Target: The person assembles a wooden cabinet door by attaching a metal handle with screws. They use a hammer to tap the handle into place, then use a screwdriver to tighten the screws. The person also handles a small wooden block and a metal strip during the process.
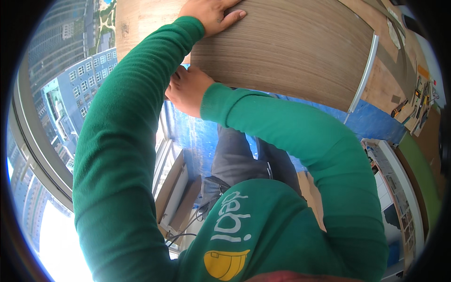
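— What's below, on the floor?

— Blue plastic floor sheeting [376, 120] spreads across it, with long pale cardboard boxes [176, 192] lying near the curved glass window wall [33, 155].

— And outside?

— Blue-grey high-rise buildings [84, 82], seen from above.

— Anything off to the right?

— Scattered yellow-and-black hand tools [416, 101] on a brown board, well apart from the boxes, and a white shelf unit [392, 188] below them.

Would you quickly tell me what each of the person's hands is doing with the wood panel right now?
Left hand: open, lying flat on the face of the wood-grain panel.
Right hand: at the panel's lower edge; whether its fingers are closed on it cannot be told.
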Motion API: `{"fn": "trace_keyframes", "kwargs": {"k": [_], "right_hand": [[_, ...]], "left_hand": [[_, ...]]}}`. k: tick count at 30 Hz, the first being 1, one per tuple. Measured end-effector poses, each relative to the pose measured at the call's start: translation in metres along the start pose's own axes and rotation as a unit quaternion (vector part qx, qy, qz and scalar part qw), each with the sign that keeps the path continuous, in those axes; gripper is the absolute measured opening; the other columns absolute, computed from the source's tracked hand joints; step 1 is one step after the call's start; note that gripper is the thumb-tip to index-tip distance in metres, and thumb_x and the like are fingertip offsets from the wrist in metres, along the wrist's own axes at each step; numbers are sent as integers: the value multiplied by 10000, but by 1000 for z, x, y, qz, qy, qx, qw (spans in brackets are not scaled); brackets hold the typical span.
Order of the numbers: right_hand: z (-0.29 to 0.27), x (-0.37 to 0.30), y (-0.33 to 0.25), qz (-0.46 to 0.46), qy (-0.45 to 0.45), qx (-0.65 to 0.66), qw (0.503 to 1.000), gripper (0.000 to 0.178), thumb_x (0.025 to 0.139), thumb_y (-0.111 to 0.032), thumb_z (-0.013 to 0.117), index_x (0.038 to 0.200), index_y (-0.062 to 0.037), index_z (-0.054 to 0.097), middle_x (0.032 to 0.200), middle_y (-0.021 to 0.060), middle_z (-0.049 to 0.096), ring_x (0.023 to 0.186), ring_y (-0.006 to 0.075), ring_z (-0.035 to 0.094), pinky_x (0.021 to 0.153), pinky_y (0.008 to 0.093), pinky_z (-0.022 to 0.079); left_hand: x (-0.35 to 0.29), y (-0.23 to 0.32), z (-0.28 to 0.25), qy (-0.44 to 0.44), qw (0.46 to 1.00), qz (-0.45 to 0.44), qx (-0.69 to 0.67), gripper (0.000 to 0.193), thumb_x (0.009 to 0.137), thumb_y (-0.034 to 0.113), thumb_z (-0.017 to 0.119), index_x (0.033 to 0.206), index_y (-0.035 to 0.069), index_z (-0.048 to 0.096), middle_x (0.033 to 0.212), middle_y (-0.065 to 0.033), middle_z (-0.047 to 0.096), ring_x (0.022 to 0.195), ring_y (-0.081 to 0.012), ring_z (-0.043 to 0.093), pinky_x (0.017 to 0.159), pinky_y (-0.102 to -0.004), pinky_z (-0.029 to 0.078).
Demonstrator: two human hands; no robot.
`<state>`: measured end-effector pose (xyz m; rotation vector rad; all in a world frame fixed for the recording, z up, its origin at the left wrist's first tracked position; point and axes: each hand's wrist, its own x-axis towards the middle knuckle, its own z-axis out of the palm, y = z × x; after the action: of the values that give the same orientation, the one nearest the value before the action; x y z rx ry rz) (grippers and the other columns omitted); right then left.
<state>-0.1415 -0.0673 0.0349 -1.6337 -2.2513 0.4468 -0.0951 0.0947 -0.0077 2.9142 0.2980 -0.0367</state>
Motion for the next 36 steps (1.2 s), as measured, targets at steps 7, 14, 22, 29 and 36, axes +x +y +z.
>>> {"fn": "trace_keyframes", "kwargs": {"k": [7,14,22,29,36], "right_hand": [[3,6,1,7,10,-2,1000,302,908,-257,638,1080,-11,676,1083,148,664,980,274,642,745,399,539],[7,-1,-1,11,35,-18,999,343,912,-263,633,1152,-18,648,1081,122,661,999,254,631,757,390,524],[-7,-48,10,67,58,4,996,366,775,-259,753,1074,-73,654,1034,65,589,987,233,581,779,373,470],[-44,-135,44,114,35,3,993,378,721,-244,770,1043,-109,626,991,35,548,962,226,551,760,372,451],[-78,-233,73,172,-12,-11,985,537,710,-266,804,1161,-66,592,1047,74,546,993,264,559,832,388,486]], "left_hand": [[0,-1,3,17,1000,7,-6,655,1047,508,393,1624,202,343,1714,-119,224,1586,-318,173,1287,-519,57],[-1,-3,0,13,1000,7,-2,660,1038,508,410,1621,203,355,1710,-125,237,1582,-328,181,1283,-530,56],[-5,-2,-5,-6,1000,0,18,667,1032,501,417,1622,195,353,1711,-135,231,1577,-342,187,1280,-539,60],[-5,0,-13,-40,999,-18,19,662,1024,453,452,1608,150,375,1700,-159,249,1573,-356,193,1279,-542,61],[1,9,-23,-60,997,-17,40,678,1015,443,461,1607,122,373,1697,-178,245,1577,-366,178,1280,-542,56]]}}
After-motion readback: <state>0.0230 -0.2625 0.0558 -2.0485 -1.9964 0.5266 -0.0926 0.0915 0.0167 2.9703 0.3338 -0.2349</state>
